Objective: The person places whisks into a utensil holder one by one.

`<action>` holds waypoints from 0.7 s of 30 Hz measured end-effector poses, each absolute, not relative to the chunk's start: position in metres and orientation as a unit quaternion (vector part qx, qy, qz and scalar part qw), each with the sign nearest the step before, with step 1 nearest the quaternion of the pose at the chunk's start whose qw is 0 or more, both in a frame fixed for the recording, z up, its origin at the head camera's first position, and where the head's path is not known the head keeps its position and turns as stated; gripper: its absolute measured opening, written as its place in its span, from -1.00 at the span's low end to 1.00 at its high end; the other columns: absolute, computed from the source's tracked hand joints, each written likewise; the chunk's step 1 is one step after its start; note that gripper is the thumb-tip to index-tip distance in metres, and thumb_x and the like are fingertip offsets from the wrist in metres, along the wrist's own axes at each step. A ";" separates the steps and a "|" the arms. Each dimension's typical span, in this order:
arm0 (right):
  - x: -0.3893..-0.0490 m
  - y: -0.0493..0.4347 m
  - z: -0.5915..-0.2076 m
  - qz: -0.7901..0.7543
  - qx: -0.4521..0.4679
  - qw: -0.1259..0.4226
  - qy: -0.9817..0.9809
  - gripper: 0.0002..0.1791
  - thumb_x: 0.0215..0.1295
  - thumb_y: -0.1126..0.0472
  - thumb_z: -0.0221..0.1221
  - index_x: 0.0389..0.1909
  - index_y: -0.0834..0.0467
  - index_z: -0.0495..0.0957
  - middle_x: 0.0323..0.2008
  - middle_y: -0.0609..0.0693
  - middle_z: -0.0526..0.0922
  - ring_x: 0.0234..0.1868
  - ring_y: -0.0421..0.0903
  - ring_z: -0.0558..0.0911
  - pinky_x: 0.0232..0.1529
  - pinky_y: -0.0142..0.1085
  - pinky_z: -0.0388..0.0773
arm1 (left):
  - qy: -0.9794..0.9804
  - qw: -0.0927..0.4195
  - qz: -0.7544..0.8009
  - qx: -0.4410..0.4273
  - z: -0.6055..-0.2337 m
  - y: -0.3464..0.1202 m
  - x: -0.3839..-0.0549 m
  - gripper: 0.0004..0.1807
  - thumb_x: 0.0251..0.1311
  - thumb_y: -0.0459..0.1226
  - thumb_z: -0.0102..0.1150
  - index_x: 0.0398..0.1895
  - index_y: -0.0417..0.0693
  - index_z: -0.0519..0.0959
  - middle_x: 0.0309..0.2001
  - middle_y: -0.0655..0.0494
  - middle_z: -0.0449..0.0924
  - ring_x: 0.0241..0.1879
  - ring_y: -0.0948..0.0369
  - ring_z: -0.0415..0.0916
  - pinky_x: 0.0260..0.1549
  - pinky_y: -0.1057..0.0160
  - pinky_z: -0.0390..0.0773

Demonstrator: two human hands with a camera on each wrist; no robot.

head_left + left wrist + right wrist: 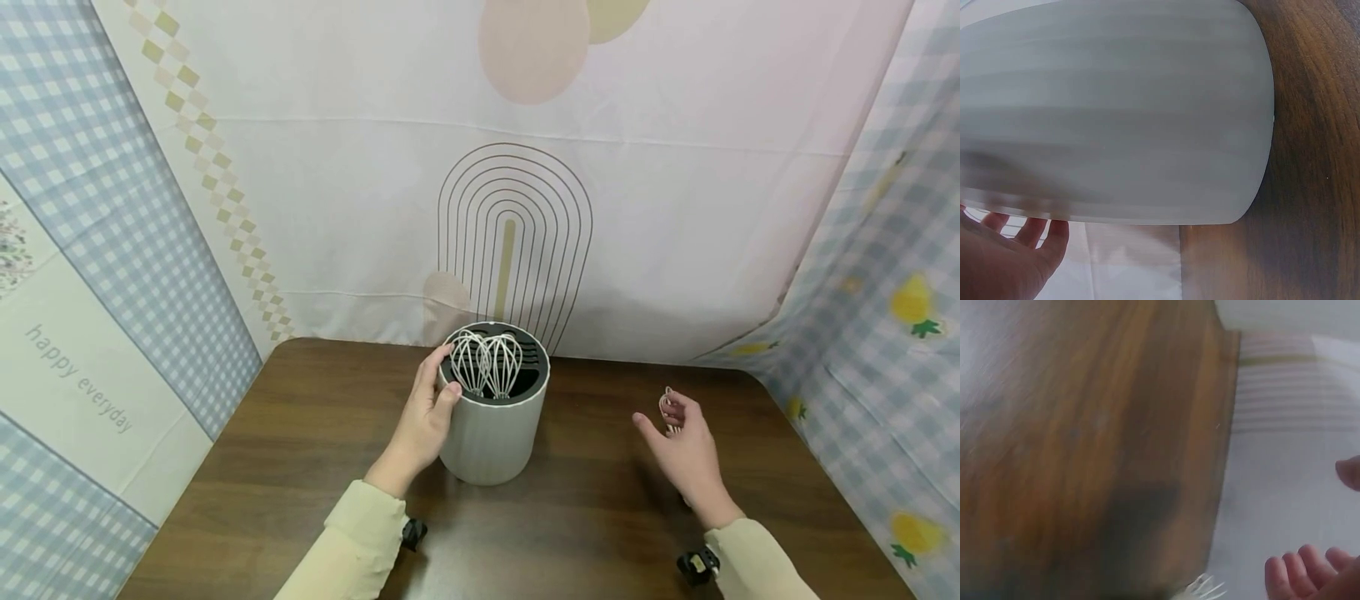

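A light grey, ribbed utensil holder [491, 446] with a black slotted top stands upright on the table. Two white wire whisks [504, 367] are in it, wire heads up. My left hand [423, 417] holds the holder at its left, with the thumb at the front rim and the fingers farther back along the side; in the left wrist view the fingertips touch its wall. To the right, my right hand [686, 458] hovers with thumb and fingers apart, nothing between them. Beneath it is another white wire whisk [669, 402], mostly hidden by the hand; its wires also show in the right wrist view.
The brown wooden table [585, 517] has rounded back corners. A white patterned cloth [360, 208] hangs right behind it, and blue checked cloths hang at the left and right sides. Each wrist wears a small black camera [697, 567].
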State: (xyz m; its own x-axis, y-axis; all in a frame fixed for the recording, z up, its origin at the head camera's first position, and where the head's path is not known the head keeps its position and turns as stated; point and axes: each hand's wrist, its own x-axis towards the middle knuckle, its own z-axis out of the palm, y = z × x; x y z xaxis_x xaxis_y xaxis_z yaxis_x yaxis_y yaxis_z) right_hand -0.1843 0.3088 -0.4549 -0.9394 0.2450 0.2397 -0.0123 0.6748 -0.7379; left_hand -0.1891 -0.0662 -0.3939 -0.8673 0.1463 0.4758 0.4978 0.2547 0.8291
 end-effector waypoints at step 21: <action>-0.181 0.349 -0.482 0.452 -0.195 0.073 -0.867 -0.02 0.28 -0.13 0.17 0.40 0.45 -0.03 0.22 0.48 0.24 0.22 0.32 0.30 0.12 0.14 0.31 | -0.777 0.156 -0.573 -0.208 -0.392 -0.066 -0.187 -0.43 0.35 -0.32 -0.09 0.41 -0.25 0.16 0.36 -0.23 0.16 0.30 -0.18 0.18 0.22 -0.13 0.20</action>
